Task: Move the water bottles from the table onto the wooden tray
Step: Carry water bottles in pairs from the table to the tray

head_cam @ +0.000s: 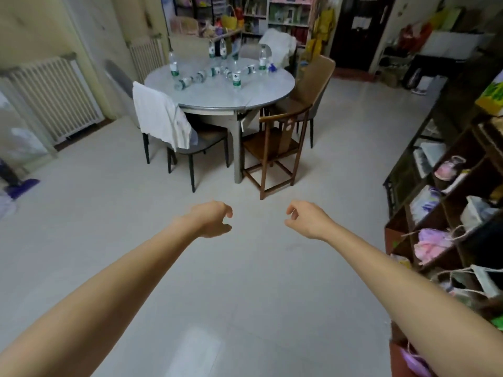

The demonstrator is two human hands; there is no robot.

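Several clear water bottles with green labels are on a round grey table point(261, 91) far ahead. Some stand upright, such as one at the left point(173, 63) and one near the front point(236, 77); others lie on their sides point(185, 83). My left hand point(213, 219) and my right hand point(306, 219) are held out over the bare floor, well short of the table. Both hold nothing, with fingers loosely curled and apart. I see no wooden tray.
Chairs ring the table: one draped with a white cloth point(160, 118) at front left, a wooden one point(277, 148) at front. A dark shelf unit point(449, 202) with bags lines the right side. Radiators point(54, 96) line the left wall. Pale floor lies between.
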